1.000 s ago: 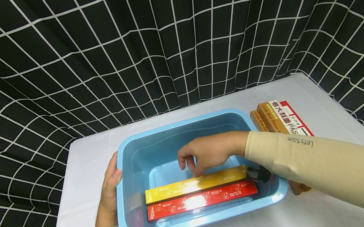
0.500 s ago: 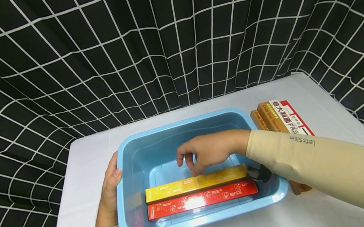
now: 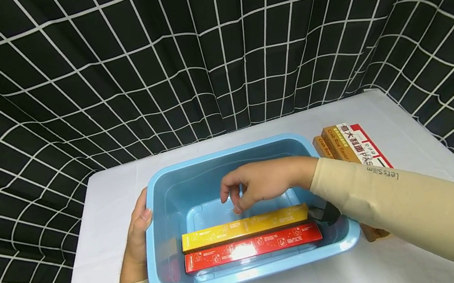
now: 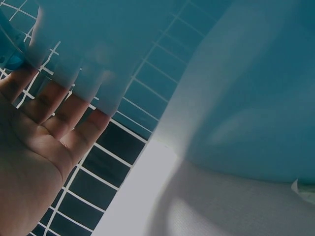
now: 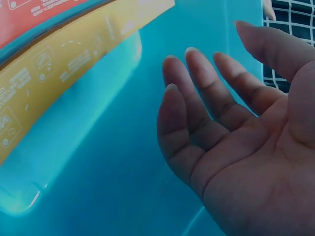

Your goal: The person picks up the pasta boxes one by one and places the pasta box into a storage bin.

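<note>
In the head view, a light blue plastic tub (image 3: 249, 274) stands on the table. Inside it a long yellow box (image 3: 246, 226) lies parallel to a long red box (image 3: 254, 248). My right hand (image 3: 260, 181) hovers in the tub behind the yellow box. Its relaxed, slightly bent fingers hold nothing and are apart from the yellow box in the right wrist view. At the tub's left end, my left hand (image 3: 137, 236) rests against the outside, its thumb at the rim. The left wrist view shows nearly straight fingers (image 4: 66, 118) with bluish tips obscured beside the tub.
Right of the tub lie brown boxes (image 3: 337, 143) lettered "Crab Roe flavor" and a white-and-red pasta box (image 3: 365, 148). My right sleeve (image 3: 401, 212) crosses over the tub's right end. A black grid-patterned curtain (image 3: 212, 54) surrounds the white-covered table (image 3: 112, 185).
My right hand has lifted slightly and moved toward the tub's far side, away from the yellow box's edge. The left hand stays at the tub's left end.
</note>
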{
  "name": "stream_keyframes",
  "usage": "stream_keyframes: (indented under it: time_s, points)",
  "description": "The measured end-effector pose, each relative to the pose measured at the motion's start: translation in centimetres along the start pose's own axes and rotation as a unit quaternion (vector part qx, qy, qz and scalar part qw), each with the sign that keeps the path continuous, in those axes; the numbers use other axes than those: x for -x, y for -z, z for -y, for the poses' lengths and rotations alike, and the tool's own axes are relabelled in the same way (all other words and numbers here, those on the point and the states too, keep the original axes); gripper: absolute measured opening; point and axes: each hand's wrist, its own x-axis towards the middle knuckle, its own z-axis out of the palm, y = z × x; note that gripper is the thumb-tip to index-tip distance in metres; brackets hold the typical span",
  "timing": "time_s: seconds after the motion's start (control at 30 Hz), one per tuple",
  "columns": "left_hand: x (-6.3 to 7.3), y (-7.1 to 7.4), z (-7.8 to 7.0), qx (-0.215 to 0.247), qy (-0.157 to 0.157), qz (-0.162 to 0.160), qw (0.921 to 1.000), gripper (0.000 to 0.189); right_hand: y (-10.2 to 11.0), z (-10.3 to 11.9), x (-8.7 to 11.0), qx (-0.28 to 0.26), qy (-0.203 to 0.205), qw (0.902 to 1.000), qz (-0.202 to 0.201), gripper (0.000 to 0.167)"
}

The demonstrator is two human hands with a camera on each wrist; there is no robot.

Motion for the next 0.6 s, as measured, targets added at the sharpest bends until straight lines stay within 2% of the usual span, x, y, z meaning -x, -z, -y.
stream_keyframes:
  time_s: [0.33, 0.6]
  points:
    - [0.06, -0.21, -0.34, 0.01, -0.005, 0.009, 0.9999, 0.066, 0.43, 0.05, 0.31, -0.023, 0.01, 0.9997, -0.007, 0.024]
    - [0.0, -0.15, -0.01, 0.012, 0.003, 0.001, 0.9999, 0.068, 0.62, 0.14, 0.54, -0.043, 0.015, 0.999, -0.007, 0.026]
